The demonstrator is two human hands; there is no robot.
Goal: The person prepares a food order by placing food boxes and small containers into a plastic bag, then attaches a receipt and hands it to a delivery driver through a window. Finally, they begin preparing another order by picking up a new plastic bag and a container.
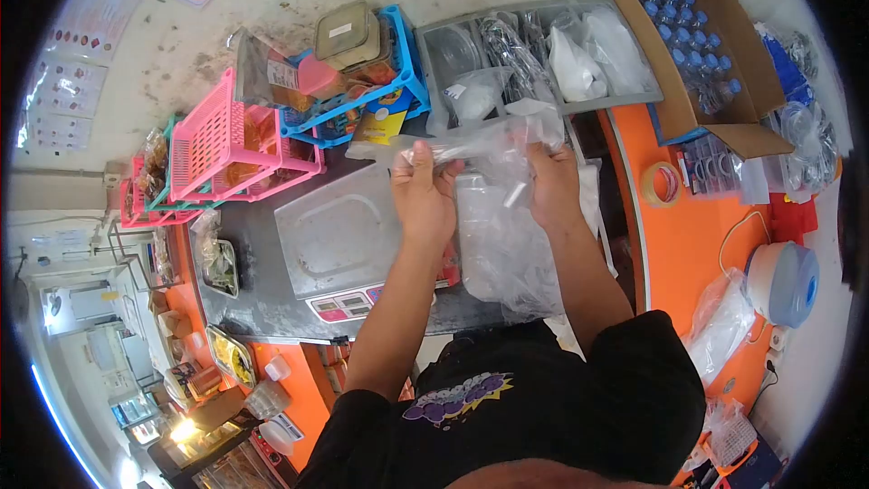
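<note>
Right now the left hand (424,192) and right hand (554,185) each pinch the top of a clear bag (484,138), held just above the scale (337,228). Pulling softly and evenly should keep it from tearing.

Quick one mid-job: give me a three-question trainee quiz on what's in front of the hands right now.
1. True or false: the left hand and the right hand both hold the clear plastic bag.
2. What colour are the caps on the bottles in the cardboard box? A red, B blue, C green.
3. Fill in: the tape roll lies on the ___ counter.
Key: 1 true; 2 B; 3 orange.
</note>
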